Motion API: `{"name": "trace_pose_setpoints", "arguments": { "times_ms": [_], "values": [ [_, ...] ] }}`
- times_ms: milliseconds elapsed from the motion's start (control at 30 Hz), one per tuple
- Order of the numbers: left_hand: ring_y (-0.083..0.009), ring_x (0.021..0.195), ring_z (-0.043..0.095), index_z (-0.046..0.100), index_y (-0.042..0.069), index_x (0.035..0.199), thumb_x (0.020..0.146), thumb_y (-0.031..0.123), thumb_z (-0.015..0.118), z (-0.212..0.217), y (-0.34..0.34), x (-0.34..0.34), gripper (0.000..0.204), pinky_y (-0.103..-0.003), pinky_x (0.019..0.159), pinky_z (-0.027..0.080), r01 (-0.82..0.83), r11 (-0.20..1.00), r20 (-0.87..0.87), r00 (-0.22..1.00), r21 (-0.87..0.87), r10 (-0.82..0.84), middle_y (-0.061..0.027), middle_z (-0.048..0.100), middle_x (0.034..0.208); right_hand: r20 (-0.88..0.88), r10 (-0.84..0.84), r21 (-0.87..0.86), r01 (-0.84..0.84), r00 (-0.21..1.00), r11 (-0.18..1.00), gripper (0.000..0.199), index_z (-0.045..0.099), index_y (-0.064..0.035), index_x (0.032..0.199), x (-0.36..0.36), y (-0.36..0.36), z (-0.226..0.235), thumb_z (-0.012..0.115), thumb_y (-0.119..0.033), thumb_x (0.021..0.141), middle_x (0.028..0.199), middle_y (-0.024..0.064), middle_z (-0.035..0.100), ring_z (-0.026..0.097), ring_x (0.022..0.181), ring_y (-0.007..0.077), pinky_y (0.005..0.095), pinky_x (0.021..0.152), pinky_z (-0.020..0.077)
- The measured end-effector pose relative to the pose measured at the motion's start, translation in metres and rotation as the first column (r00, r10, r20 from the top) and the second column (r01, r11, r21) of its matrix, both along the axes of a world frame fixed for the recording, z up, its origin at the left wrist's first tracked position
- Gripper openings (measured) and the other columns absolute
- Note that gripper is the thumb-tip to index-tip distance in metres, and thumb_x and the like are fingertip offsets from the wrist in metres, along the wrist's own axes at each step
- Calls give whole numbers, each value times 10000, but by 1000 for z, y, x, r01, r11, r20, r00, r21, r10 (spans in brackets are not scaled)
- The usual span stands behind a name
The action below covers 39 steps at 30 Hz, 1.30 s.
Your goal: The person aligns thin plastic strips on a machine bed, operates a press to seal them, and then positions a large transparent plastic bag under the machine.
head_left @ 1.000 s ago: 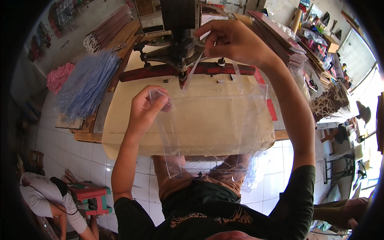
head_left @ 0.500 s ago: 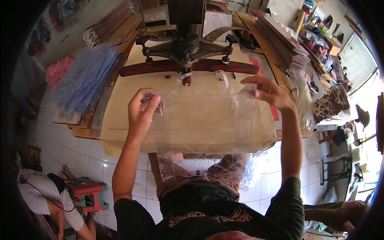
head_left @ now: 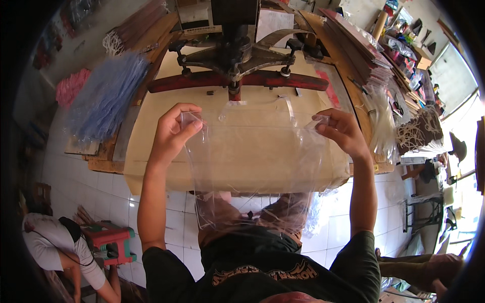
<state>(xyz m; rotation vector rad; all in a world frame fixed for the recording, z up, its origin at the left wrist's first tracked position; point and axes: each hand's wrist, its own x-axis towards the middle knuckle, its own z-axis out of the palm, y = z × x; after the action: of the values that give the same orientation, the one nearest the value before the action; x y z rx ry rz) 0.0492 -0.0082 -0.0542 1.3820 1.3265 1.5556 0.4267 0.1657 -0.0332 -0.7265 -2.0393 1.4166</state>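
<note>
A clear plastic bag (head_left: 252, 156) is stretched between my two hands and hangs over the table's near edge toward my lap. My left hand (head_left: 174, 129) pinches its upper left corner between thumb and fingers. At the opposite upper corner, my right hand (head_left: 341, 129) has thumb and fingers closed on the plastic. A thin clear strip, apparently a handle, shows beyond the bag's top edge. Just past it, the red bar (head_left: 202, 82) of a dark metal press (head_left: 235, 60) spans the table, which is covered with a tan sheet (head_left: 151, 151).
Bluish plastic sheets (head_left: 108, 96) are heaped at the left beside a pink bundle (head_left: 71, 88). Clear strips (head_left: 381, 121) and stacked brown panels (head_left: 353, 45) lie along the right. A person (head_left: 50, 242) bends near a red and green stool (head_left: 113, 242) at lower left.
My right hand has closed on the bag's right corner, its fingers less stretched than before. My left hand has shifted slightly left and up, and the bag's top edge is pulled straighter.
</note>
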Motion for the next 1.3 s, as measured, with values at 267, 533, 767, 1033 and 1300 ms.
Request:
{"name": "trace_pose_setpoints", "arguments": {
  "times_ms": [267, 533, 767, 1033, 1300],
  "values": [
    [-83, 768, 610, 695, 40, 1064, 872, 111, 767, 8, -4, -3, 216, -243, 726, 499, -120, 991, -445, 892, -58, 82, -14, 685, 973, 240, -105, 240, 46, 965, 970, 269, 678, 22, 1180, 1, 1, 2, 713, -64, 927, 1062, 55, 707, 682, 836, 97, 240, 744, 533],
    [-65, 696, 496, 686, 4, 1076, 867, 84, 761, 11, -11, 1, 236, -227, 637, 435, -152, 988, -553, 823, 2, 128, -29, 666, 970, -1, -123, -9, 123, 992, 992, 274, 682, 15, 1187, -5, -9, -10, 707, -31, 918, 1077, 61, 701, 663, 811, 85, 254, 743, 540],
    [-114, 729, 580, 721, -4, 1018, 843, 37, 760, 17, -6, -8, 184, -247, 651, 467, -58, 996, -616, 788, -60, 9, -63, 687, 968, 178, -284, 656, 102, 942, 748, 238, 731, -48, 1064, -13, -12, 0, 696, 22, 840, 875, 67, 724, 695, 821, 164, 301, 747, 541],
    [-221, 827, 669, 728, 7, 998, 832, -29, 731, 7, -1, 0, 169, -320, 687, 542, -33, 999, -604, 795, 37, 49, -83, 670, 984, 231, -224, 566, 56, 947, 822, 198, 705, -30, 1006, -21, -16, 1, 667, 64, 836, 863, 87, 704, 693, 709, 209, 317, 657, 565],
    [-238, 759, 658, 719, 21, 966, 819, -5, 743, 6, -8, 5, 151, -335, 667, 517, -40, 977, -743, 644, 207, 184, -82, 672, 901, 223, -204, 651, 10, 953, 759, 141, 673, -8, 948, -12, -20, -2, 656, 76, 836, 873, 81, 702, 708, 721, 183, 291, 638, 583]
  ]
}}
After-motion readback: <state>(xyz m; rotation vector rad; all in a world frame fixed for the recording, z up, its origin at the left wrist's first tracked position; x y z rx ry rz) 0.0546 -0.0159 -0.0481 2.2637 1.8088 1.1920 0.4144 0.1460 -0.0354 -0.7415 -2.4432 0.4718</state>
